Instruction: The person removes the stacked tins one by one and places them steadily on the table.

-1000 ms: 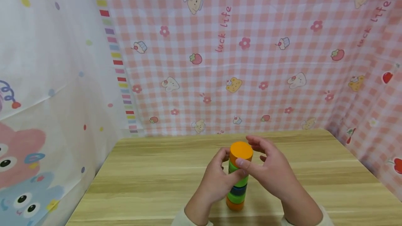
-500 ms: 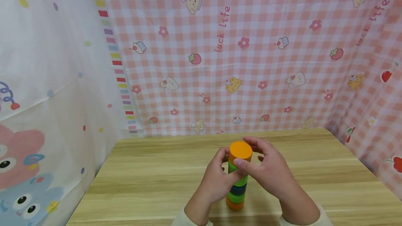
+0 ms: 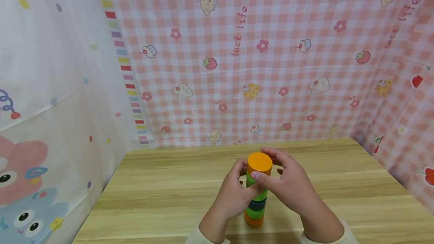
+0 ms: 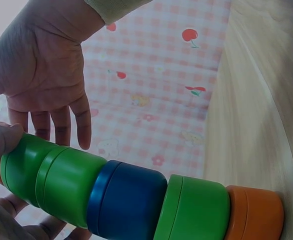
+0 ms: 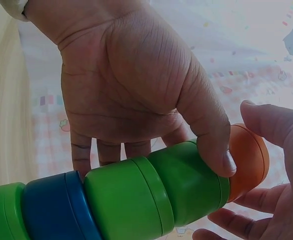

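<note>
A tower of round blocks with glossy sides stands upright on the table. From the top it runs orange block (image 3: 260,162), green block (image 5: 186,185), green block (image 4: 69,185), blue block (image 3: 257,205), green block (image 3: 255,214), orange block (image 3: 253,221). My left hand (image 3: 232,195) holds the upper green part, thumb in front and fingers round the far side, as the right wrist view shows. Higher up, my right hand (image 3: 296,185) curves round the top orange block, its thumb at the seam below it. Its fingers reach behind, partly hidden.
The wood-grain table (image 3: 162,191) spreads out around the tower. Behind it hangs a pink checked curtain (image 3: 291,70) with cartoon prints, and a white printed curtain (image 3: 68,86) closes off the left side.
My right hand has shifted slightly left, closer around the top of the tower. The left hand and the tower stay nearly as they were.
</note>
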